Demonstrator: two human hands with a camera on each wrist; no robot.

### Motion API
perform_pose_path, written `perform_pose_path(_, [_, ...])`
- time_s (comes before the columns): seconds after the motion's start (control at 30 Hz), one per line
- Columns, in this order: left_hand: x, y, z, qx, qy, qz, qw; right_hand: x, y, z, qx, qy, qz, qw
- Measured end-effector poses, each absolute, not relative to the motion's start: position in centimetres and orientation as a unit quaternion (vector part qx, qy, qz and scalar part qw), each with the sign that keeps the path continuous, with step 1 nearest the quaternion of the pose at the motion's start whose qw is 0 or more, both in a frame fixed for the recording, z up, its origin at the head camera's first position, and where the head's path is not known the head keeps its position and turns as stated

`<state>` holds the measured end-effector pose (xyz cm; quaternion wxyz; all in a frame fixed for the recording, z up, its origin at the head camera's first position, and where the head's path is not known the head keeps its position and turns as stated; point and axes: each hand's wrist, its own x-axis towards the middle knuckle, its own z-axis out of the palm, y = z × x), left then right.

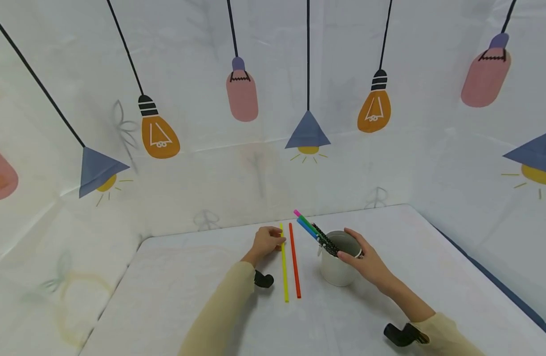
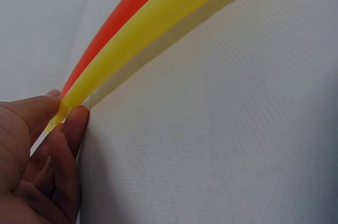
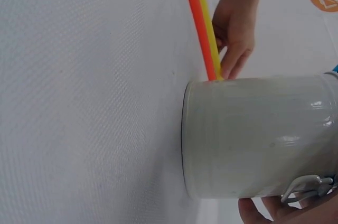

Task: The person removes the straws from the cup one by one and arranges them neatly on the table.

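Observation:
In the head view my left hand pinches the upper part of a yellow straw between thumb and fingertips. The left wrist view shows the yellow straw narrowing where the thumb presses it. Just right of it lies a red straw, roughly parallel. My right hand grips a pale grey pail at its rim, fingers around the far side and thumb near the front. Blue and green straws and black white-dotted sticks lean out of the pail towards the left.
The white-covered table meets a white wall sheet printed with hanging lamps. Black wrist mounts sit at both sleeves. A metal handle fitting sticks out from the pail's side in the right wrist view.

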<state>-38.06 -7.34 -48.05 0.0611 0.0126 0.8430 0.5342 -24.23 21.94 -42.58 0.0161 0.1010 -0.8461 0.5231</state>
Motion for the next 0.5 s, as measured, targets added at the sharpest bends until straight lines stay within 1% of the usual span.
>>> perform_pose_path(0.2, [-38.4,-7.3,-48.1,0.019,0.851,0.521,0.064,-25.1,22.4,-43.8,0.1,-0.848,0.52,0.022])
perform_pose_path(0.5, [-38.8,-7.2,-48.0,0.03,0.862,0.5,0.08,-24.4,21.9,-42.7,0.104,-0.848,0.519,0.022])
